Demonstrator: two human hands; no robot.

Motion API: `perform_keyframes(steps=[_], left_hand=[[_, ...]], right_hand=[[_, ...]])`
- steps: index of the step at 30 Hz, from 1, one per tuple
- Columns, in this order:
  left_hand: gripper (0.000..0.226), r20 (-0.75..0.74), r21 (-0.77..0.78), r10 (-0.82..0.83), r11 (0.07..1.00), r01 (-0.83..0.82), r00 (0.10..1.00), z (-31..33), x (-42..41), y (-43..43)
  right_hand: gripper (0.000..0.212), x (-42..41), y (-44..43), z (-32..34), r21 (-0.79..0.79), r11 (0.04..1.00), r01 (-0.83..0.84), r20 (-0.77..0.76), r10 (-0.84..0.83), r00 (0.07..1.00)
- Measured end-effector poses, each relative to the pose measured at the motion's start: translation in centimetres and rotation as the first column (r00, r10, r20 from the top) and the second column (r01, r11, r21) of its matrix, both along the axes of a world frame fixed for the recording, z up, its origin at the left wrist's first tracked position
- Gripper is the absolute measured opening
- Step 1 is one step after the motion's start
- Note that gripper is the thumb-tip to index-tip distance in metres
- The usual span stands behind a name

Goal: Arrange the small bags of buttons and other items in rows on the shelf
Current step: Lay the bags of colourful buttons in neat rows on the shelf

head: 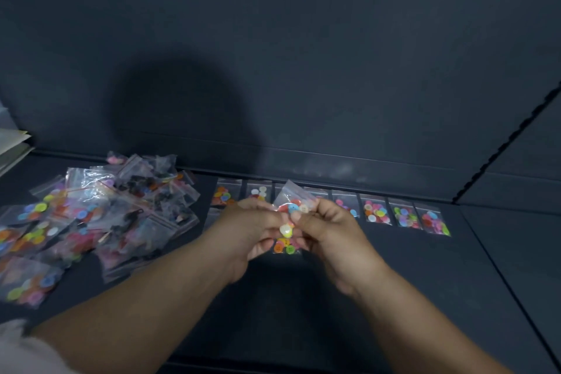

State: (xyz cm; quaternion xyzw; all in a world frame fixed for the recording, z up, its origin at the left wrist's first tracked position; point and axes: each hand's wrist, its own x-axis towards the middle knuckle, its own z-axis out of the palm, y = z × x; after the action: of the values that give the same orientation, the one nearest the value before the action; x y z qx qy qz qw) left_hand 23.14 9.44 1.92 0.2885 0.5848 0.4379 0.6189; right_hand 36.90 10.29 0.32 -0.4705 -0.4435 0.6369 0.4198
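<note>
both hands meet in the middle of the frame, fingers curled. the left hand (pixel 252 231) and the right hand (pixel 331 237) each pinch the held bag (pixel 296 200), a small clear bag of mixed coloured buttons, lifted above the dark shelf (pixel 379 288). the right thumb presses on the bag's lower part, and the left fingertips close on its left edge. a pale button (pixel 285 229) shows between the two hands. just under them sits a second bag (pixel 287 245) with orange, yellow and green buttons; whether it is held or lies on the shelf cannot be told.

behind the hands, a row of bags (pixel 405 215) runs along the back edge of the shelf from centre to right, each lying flat, side by side. part of the row is hidden by the hands.

at the left of the frame lies a loose pile of bags (pixel 100 212), overlapping one another, some with bright buttons and some with darker items too blurred to name.

a dark back panel (pixel 273 39) rises behind the shelf. pale sheets (pixel 12 146) show at the far left edge, and a light sleeve (pixel 18 349) at the lower left corner.
</note>
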Motion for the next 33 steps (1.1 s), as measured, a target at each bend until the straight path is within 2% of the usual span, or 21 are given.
perform_keyframes(steps=[2, 5, 8, 11, 12, 13, 15, 16, 17, 19, 21, 25, 33], left_hand=[[0.012, -0.081, 0.024, -0.05, 0.998, 0.052, 0.995, 0.0, 1.0, -0.1], [0.012, -0.378, 0.121, -0.124, 0.976, 0.182, 0.917, -0.7, 1.2, 0.1], [0.013, -0.706, 0.189, -0.115, 0.92, 0.342, 0.699, -2.0, 0.8, 0.2], [0.013, -0.911, 0.176, -0.067, 0.829, 0.531, 0.407, -3.0, 0.6, 0.2], [0.013, -0.944, 0.168, -0.038, 0.8, 0.575, 0.328, -3.3, 0.5, 0.2], [0.012, -0.962, 0.168, -0.005, 0.774, 0.611, 0.271, -3.5, 0.5, 0.2], [0.012, -0.981, 0.166, 0.051, 0.729, 0.664, 0.189, -3.8, 0.6, 0.3], [0.014, -0.986, 0.158, 0.073, 0.714, 0.682, 0.151, -4.1, 0.6, 0.3], [0.018, -0.989, 0.144, 0.087, 0.702, 0.697, 0.117, -4.3, 0.7, 0.5], [0.022, -0.993, 0.121, 0.091, 0.681, 0.722, 0.081, -4.9, 0.8, 0.9], [0.023, -0.995, 0.1, 0.08, 0.662, 0.743, 0.062, -5.3, 0.9, 1.2], [0.022, -0.999, 0.037, 0.046, 0.633, 0.773, 0.01, -6.0, 1.1, 1.4], [0.022, -1.0, -0.011, 0.014, 0.661, 0.751, -0.026, -6.7, 1.1, 1.7]], right_hand=[[0.006, 1.1, 0.2, -0.1, -0.017, 0.999, 0.043, 0.05, -0.042, 0.998], [0.011, 3.9, 1.0, -0.4, -0.054, 0.997, 0.061, 0.207, -0.049, 0.977], [0.011, 6.0, 1.5, -1.1, -0.051, 0.999, 0.009, 0.388, 0.012, 0.921], [0.009, 6.4, 2.0, -2.1, -0.012, 0.999, -0.042, 0.478, 0.042, 0.877], [0.011, 6.4, 2.1, -2.3, 0.029, 0.998, -0.056, 0.543, 0.031, 0.839], [0.021, 6.5, 2.3, -2.6, 0.092, 0.993, -0.079, 0.656, -0.001, 0.755], [0.043, 6.9, 2.1, -2.9, 0.236, 0.959, -0.156, 0.849, -0.125, 0.513], [0.045, 7.1, 1.9, -2.9, 0.308, 0.931, -0.197, 0.878, -0.198, 0.435], [0.042, 7.2, 1.6, -2.9, 0.367, 0.898, -0.242, 0.877, -0.248, 0.411], [0.028, 7.2, 1.3, -3.3, 0.432, 0.824, -0.366, 0.866, -0.265, 0.425], [0.018, 7.1, 1.3, -4.0, 0.426, 0.771, -0.474, 0.878, -0.225, 0.423], [0.023, 6.9, 1.6, -4.5, 0.402, 0.728, -0.555, 0.895, -0.184, 0.407], [0.026, 6.4, 2.5, -4.4, 0.378, 0.689, -0.619, 0.912, -0.161, 0.378]])
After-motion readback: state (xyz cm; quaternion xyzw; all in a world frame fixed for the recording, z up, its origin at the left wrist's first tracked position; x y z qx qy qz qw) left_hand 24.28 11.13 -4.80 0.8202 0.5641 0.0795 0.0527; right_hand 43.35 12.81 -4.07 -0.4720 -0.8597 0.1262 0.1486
